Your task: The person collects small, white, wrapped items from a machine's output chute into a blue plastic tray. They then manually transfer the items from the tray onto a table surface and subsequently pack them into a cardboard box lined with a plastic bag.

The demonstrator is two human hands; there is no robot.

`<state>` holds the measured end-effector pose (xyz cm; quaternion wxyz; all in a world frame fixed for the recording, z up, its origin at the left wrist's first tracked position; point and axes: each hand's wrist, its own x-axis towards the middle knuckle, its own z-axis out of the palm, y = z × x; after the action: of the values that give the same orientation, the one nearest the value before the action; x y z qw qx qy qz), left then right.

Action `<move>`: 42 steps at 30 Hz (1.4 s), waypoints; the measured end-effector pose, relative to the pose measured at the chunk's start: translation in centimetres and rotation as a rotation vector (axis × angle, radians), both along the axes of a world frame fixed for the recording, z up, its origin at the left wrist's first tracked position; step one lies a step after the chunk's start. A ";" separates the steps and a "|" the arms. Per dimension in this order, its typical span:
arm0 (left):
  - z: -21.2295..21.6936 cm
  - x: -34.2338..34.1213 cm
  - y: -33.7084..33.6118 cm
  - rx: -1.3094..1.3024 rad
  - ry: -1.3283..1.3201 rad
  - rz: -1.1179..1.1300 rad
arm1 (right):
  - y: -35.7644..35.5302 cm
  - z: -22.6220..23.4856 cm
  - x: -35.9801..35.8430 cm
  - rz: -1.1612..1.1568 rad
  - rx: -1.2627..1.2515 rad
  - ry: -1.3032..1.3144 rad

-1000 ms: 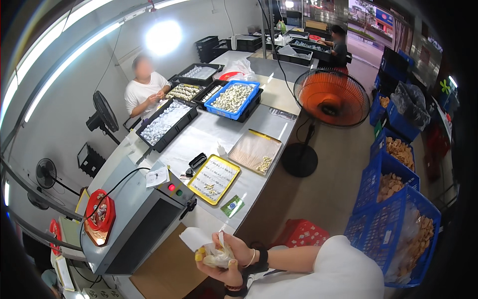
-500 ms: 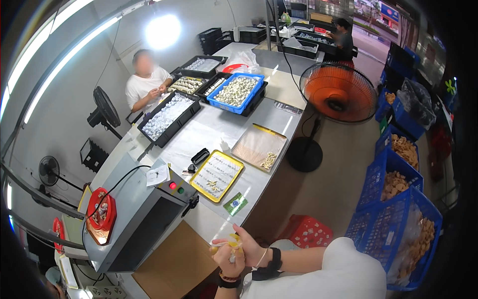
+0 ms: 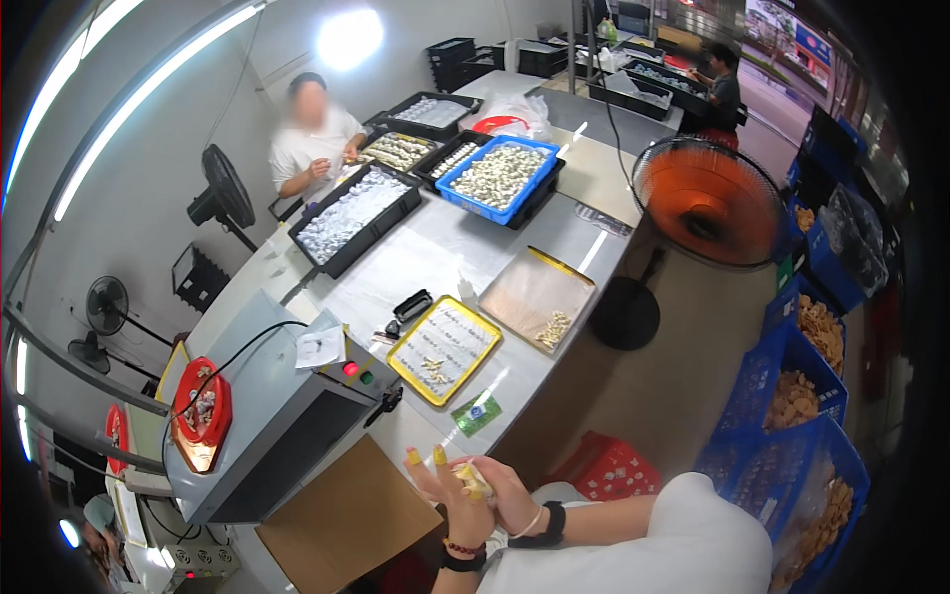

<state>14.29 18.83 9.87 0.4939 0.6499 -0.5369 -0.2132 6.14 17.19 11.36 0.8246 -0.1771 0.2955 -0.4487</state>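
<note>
- Small pale yellowish piece (image 3: 473,482) at lower centre of frame, pinched between both hands; what it is cannot be told.
- Left hand (image 3: 450,495): fingers splayed upward, yellow finger cots on the tips, thumb side against the piece.
- Right hand (image 3: 505,492): curled closed around the piece from the right, wrist bent inward.
- Risk: the piece is held over the table edge (image 3: 515,396), beside the green packet (image 3: 476,414); a loose pinch would likely drop it to the floor.

The long grey table (image 3: 450,247) carries a yellow tray (image 3: 443,349) and a blue crate (image 3: 503,176).
</note>
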 end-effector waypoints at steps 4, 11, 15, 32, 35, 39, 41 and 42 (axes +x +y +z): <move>1.5 -1.1 -0.2 0.180 -0.464 -0.057 | -1.1 0.0 -0.8 -0.042 -0.049 0.026; 1.8 -1.2 -0.2 0.339 -0.197 -0.315 | -4.2 -2.2 -2.5 -0.044 -0.337 0.402; 3.6 -0.3 -1.2 0.059 0.724 -0.057 | -5.9 -3.3 -4.5 0.006 -0.409 0.456; 0.6 -3.4 -1.9 -0.082 1.215 -0.107 | -4.5 0.2 -1.0 -0.193 -1.038 0.667; 1.1 -3.0 -1.1 -0.051 0.990 0.063 | -3.3 -0.2 0.1 -0.261 -0.985 0.804; -0.7 -2.2 -0.9 -0.047 0.797 0.161 | -3.4 -1.0 0.3 -0.249 -1.056 1.020; 0.0 -1.6 -0.9 -0.065 0.803 0.191 | -3.5 -0.1 0.7 -0.233 -1.100 1.050; -0.2 -1.5 -1.0 -0.030 0.733 0.162 | -3.8 0.1 0.4 -0.229 -1.110 1.008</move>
<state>12.79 17.82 9.68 0.6780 0.5636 -0.2741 -0.3841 6.50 13.38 11.48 0.3279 -0.7179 0.3839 -0.4793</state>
